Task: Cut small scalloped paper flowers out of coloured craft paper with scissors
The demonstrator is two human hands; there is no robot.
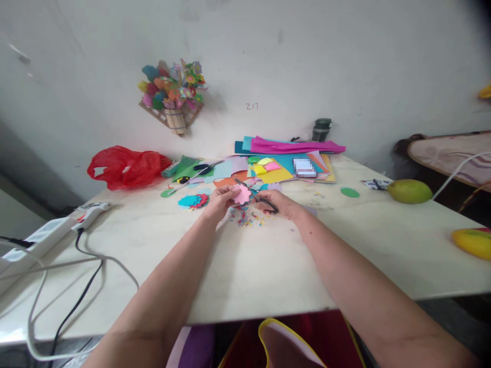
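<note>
My left hand pinches a pink scalloped paper piece above the middle of the table. In my right hand is a pair of dark scissors, its blades pointing up and left at the pink piece's edge. Under both hands lie small colored paper scraps. Left of my left hand rests a stack of blue scalloped pieces, with red ones beside it.
Behind the hands lie colored sheets, a phone and other scissors. A red plastic bag sits back left. Power strips and cables occupy the left side. A green mango and yellow fruit lie right.
</note>
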